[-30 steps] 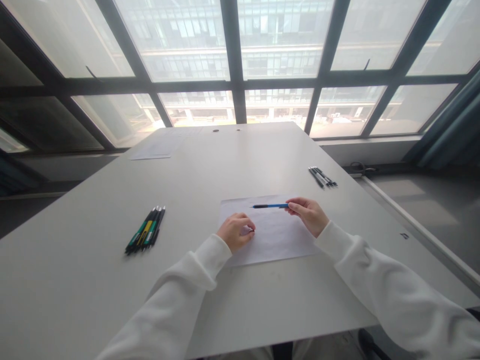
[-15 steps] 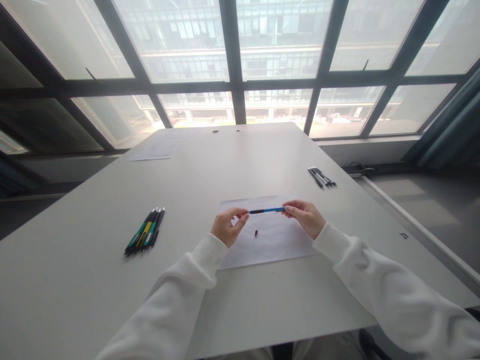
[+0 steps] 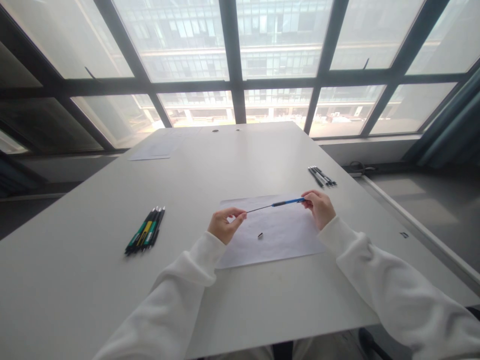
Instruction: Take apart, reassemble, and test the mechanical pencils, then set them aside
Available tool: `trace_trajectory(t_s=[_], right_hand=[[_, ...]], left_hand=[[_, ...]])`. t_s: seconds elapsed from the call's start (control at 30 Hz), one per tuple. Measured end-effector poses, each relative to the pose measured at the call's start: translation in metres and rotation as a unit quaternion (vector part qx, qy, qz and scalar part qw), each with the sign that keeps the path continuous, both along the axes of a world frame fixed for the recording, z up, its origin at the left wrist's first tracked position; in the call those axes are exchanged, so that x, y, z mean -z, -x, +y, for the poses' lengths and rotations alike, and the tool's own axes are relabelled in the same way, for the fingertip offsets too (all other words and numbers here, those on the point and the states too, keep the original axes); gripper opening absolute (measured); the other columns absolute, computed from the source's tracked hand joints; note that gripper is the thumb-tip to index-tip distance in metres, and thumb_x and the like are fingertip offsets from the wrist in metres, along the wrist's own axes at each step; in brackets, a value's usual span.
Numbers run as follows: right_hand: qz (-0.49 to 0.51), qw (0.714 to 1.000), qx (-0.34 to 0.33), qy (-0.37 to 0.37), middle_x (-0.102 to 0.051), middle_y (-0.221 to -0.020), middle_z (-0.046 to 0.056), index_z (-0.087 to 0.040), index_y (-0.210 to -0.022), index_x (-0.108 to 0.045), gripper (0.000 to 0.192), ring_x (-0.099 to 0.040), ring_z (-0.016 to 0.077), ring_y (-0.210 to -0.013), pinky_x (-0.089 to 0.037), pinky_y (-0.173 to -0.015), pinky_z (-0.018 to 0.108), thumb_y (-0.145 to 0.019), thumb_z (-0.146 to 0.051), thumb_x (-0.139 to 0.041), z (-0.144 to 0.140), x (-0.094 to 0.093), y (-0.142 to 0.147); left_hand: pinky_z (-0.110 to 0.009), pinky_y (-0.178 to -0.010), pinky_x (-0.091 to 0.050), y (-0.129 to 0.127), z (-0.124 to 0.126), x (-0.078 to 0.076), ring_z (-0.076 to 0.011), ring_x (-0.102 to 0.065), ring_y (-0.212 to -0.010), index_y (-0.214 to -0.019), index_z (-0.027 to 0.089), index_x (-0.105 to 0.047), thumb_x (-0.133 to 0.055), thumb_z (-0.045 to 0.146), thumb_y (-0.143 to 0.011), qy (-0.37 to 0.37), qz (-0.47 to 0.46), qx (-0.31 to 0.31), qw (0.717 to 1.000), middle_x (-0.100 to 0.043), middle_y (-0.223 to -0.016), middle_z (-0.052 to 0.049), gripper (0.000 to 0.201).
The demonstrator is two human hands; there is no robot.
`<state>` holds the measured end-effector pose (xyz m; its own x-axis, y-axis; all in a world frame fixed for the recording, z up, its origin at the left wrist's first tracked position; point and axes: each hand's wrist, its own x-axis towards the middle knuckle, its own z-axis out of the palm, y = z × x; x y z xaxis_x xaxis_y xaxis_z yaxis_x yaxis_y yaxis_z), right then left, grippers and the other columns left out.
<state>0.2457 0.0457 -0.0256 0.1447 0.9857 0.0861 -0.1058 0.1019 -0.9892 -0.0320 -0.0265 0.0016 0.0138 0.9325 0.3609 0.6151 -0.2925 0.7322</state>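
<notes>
Head view: right hand (image 3: 321,208) fingers pinch blue pen (image 3: 288,202); left hand (image 3: 224,224) fingers pinch its refill (image 3: 258,208).

No readable text, label, brand, number or sign appears anywhere in the view. The sheet of paper (image 3: 277,240) under the hands looks blank, and a second sheet (image 3: 155,148) at the far end of the table (image 3: 93,295) shows only faint marks too small to make out. The pens (image 3: 145,231) on the left and the dark pens (image 3: 322,176) on the right carry no print that can be read.
</notes>
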Motion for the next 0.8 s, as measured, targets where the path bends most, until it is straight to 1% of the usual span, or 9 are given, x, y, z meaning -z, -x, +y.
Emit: trace_trajectory(t_s=[0.1,0.17,0.23,0.33,0.4,0.47,0.53,0.7,0.8], right_hand=[[-0.006,0.993,0.117,-0.014,-0.049,-0.045,-0.001,-0.015,-0.061,-0.058,0.011,-0.043,0.0095,-0.045,-0.032,-0.043,0.022,-0.064,-0.021,-0.049,0.011,0.001,-0.015],[-0.034,0.988,0.151,-0.014,-0.05,-0.046,-0.001,-0.015,-0.062,-0.059,0.011,-0.044,0.0099,-0.045,-0.032,-0.044,0.023,-0.064,-0.022,-0.05,0.014,0.0,-0.02],[-0.082,0.989,0.119,-0.016,-0.056,-0.051,0.0,-0.014,-0.067,-0.062,0.013,-0.049,0.0118,-0.051,-0.035,-0.048,0.024,-0.065,-0.024,-0.053,0.013,-0.001,-0.019],[-0.161,0.986,-0.022,-0.04,-0.065,-0.066,0.004,-0.015,-0.077,-0.065,0.02,-0.057,0.0159,-0.066,-0.041,-0.061,0.027,-0.067,-0.03,-0.058,0.006,-0.002,-0.008],[-0.212,0.969,-0.108,-0.063,-0.066,-0.074,0.005,-0.016,-0.082,-0.066,0.023,-0.057,0.0167,-0.069,-0.042,-0.063,0.028,-0.069,-0.033,-0.058,-0.001,-0.001,0.001],[-0.255,0.952,-0.154,-0.075,-0.066,-0.078,0.005,-0.017,-0.086,-0.066,0.026,-0.056,0.0162,-0.065,-0.042,-0.06,0.029,-0.07,-0.035,-0.058,-0.006,0.0,0.008],[-0.297,0.936,-0.167,-0.093,-0.066,-0.079,0.005,-0.018,-0.088,-0.067,0.026,-0.055,0.0169,-0.067,-0.042,-0.062,0.03,-0.071,-0.035,-0.057,-0.009,0.002,0.01],[-0.405,0.888,-0.138,-0.168,-0.066,-0.082,0.006,-0.02,-0.088,-0.067,0.02,-0.054,0.0214,-0.086,-0.042,-0.076,0.034,-0.074,-0.027,-0.056,-0.007,0.002,0.008],[-0.458,0.853,-0.134,-0.214,-0.066,-0.082,0.006,-0.02,-0.084,-0.067,0.016,-0.053,0.0216,-0.088,-0.04,-0.082,0.036,-0.075,-0.023,-0.054,-0.005,0.002,0.007]], left_hand=[[-0.025,-0.068,-0.044,0.001,0.0,0.0,-0.0138,-0.06,-0.065,-0.07,0.019,-0.068,-0.056,0.031,-0.075,0.003,-0.008,-0.002,1.0,-0.069,-0.066,0.0,0.018],[-0.025,-0.067,-0.044,0.001,0.0,0.0,-0.0139,-0.06,-0.065,-0.07,0.019,-0.068,-0.055,0.031,-0.075,0.006,-0.012,-0.003,1.0,-0.069,-0.066,0.0,0.019],[-0.025,-0.067,-0.044,0.0,0.0,-0.001,-0.014,-0.06,-0.065,-0.069,0.018,-0.068,-0.055,0.031,-0.075,0.008,-0.015,-0.004,1.0,-0.069,-0.066,-0.001,0.019],[-0.025,-0.067,-0.045,-0.001,-0.001,-0.003,-0.0144,-0.06,-0.065,-0.069,0.018,-0.068,-0.056,0.032,-0.074,0.013,-0.018,-0.001,1.0,-0.069,-0.066,-0.001,0.019],[-0.026,-0.067,-0.046,-0.003,-0.002,-0.004,-0.0146,-0.061,-0.065,-0.068,0.018,-0.068,-0.056,0.032,-0.074,0.016,-0.019,0.004,1.0,-0.069,-0.067,-0.001,0.02],[-0.026,-0.067,-0.046,-0.005,-0.002,-0.006,-0.0148,-0.061,-0.065,-0.068,0.018,-0.068,-0.055,0.033,-0.074,0.016,-0.018,0.009,1.0,-0.069,-0.067,-0.001,0.02],[-0.026,-0.067,-0.046,-0.006,-0.002,-0.006,-0.0149,-0.061,-0.065,-0.068,0.018,-0.068,-0.055,0.033,-0.074,0.014,-0.015,0.014,1.0,-0.069,-0.067,-0.001,0.021],[-0.026,-0.068,-0.045,-0.007,-0.002,-0.005,-0.0148,-0.061,-0.066,-0.068,0.018,-0.068,-0.056,0.031,-0.074,0.026,-0.012,0.021,0.999,-0.069,-0.067,-0.002,0.019],[-0.026,-0.068,-0.045,-0.007,-0.002,-0.005,-0.015,-0.061,-0.067,-0.068,0.018,-0.068,-0.056,0.031,-0.074,0.037,-0.013,0.024,0.999,-0.069,-0.068,-0.001,0.019]])
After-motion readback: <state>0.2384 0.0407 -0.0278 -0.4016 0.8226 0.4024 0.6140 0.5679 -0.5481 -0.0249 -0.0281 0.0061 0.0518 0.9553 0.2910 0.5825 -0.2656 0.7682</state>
